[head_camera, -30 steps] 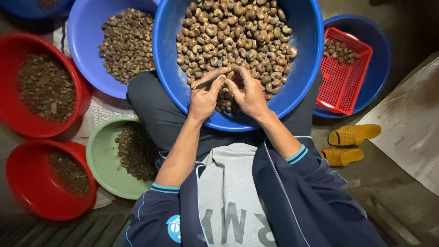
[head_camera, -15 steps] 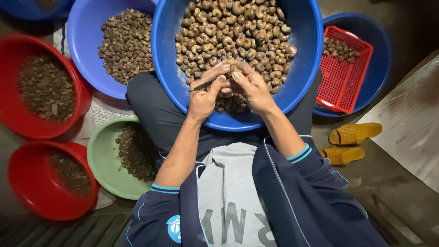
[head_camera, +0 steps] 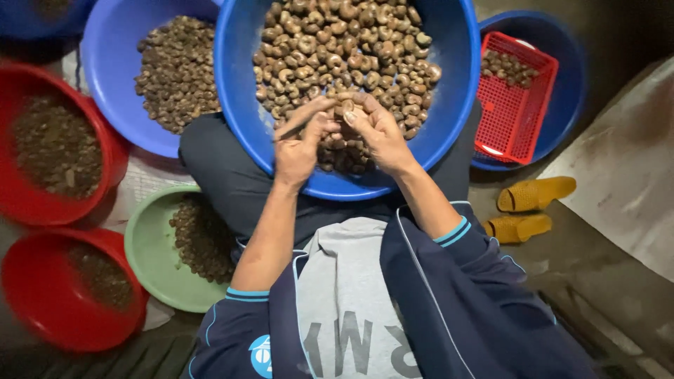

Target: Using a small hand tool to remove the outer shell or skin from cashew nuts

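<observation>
A large blue basin (head_camera: 242, 105) rests on my lap, heaped with brown cashew nuts (head_camera: 344, 49). My left hand (head_camera: 296, 144) grips a thin dark tool (head_camera: 293, 125) that sticks out to the left between thumb and fingers. My right hand (head_camera: 379, 137) pinches a single nut (head_camera: 349, 109) at its fingertips, right beside the left hand. Both hands meet over the near part of the heap.
A second blue basin (head_camera: 116, 91) of smaller nuts sits at the left. Two red bowls (head_camera: 105, 140) (head_camera: 42, 309) and a green bowl (head_camera: 147, 245) hold dark pieces. A red mesh basket (head_camera: 516, 112) lies in a blue tub at the right, with yellow slippers (head_camera: 533, 193) nearby.
My right hand has lifted a nut from the heap and brought it up against my left hand. The view has drifted slightly, so everything sits a little further left.
</observation>
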